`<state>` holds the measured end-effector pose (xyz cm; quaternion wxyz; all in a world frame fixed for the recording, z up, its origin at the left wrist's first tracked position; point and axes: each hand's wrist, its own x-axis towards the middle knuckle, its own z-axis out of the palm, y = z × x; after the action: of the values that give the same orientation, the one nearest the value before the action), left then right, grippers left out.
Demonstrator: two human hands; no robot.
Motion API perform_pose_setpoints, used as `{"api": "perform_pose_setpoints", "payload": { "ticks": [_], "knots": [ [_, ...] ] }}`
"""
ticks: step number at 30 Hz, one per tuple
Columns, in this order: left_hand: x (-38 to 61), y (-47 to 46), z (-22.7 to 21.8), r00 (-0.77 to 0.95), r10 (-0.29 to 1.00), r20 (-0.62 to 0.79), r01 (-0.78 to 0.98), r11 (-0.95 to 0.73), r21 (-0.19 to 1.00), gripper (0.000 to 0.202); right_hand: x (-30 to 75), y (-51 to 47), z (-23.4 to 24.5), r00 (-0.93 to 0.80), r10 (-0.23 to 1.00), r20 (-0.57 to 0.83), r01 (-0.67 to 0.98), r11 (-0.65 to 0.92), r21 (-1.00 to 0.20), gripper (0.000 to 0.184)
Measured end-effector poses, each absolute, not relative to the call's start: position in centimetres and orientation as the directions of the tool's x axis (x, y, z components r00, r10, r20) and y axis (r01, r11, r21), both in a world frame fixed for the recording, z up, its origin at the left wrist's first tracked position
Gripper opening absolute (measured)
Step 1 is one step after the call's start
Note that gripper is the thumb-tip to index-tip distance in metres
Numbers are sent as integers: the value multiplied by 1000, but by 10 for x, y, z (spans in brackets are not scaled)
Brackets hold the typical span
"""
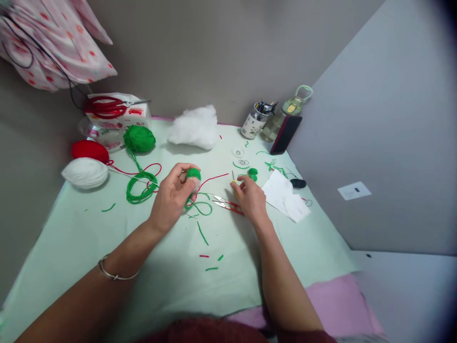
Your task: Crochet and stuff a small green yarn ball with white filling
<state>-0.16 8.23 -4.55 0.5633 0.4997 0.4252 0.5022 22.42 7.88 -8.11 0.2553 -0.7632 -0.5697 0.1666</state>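
Observation:
My left hand (174, 193) is closed around a small green crocheted piece (193, 174), with a bit of white showing by the thumb. Green and red yarn trails from it onto the table. My right hand (250, 196) has its fingers closed on a crochet hook (234, 186), whose yellow handle and thin metal tip point up and away from me. Thread snips (226, 204) with red handles lie partly under that hand, blades toward the left. Just beyond its fingers sits a second small green crocheted piece (253, 174).
Green yarn (140, 139), red yarn (90, 151) and white yarn (84, 173) lie at left, near red scissors (107, 107) on a box. White stuffing (194, 127) sits at the back. A pen holder (254, 123), bottle (276, 125), phone (286, 135) and white paper (286, 196) are at right.

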Motion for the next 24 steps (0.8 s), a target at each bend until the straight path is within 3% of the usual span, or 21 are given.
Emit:
{"api": "perform_pose_setpoints", "payload": {
  "ticks": [5, 11, 12, 14, 16, 19, 24],
  "knots": [
    [3, 77, -46, 204, 979, 9, -86, 9, 996, 19, 227, 85, -94, 319, 948, 16, 787, -256, -561, 15],
    [2, 79, -49, 217, 976, 4, -72, 12, 997, 22, 224, 77, -71, 318, 947, 55, 641, -171, -748, 16],
    [2, 79, -49, 214, 977, 3, -74, 13, 997, 22, 221, 73, -64, 286, 958, 40, 579, -139, -803, 15],
    [3, 80, -50, 210, 978, -11, -74, 27, 997, 24, 212, 62, -52, 121, 991, -58, 172, -78, -982, 14],
    [4, 80, -52, 210, 977, -30, -70, 46, 997, 26, 202, 52, -43, -80, 990, -117, -44, -120, -992, 25],
    [5, 81, -54, 217, 976, -37, -61, 51, 997, 28, 189, 41, -37, -270, 943, -196, -141, -240, -960, 32],
    [4, 85, -57, 208, 978, -22, -51, 34, 998, 29, 181, 40, -38, -353, 889, -291, -172, -367, -914, 34]
  ]
}}
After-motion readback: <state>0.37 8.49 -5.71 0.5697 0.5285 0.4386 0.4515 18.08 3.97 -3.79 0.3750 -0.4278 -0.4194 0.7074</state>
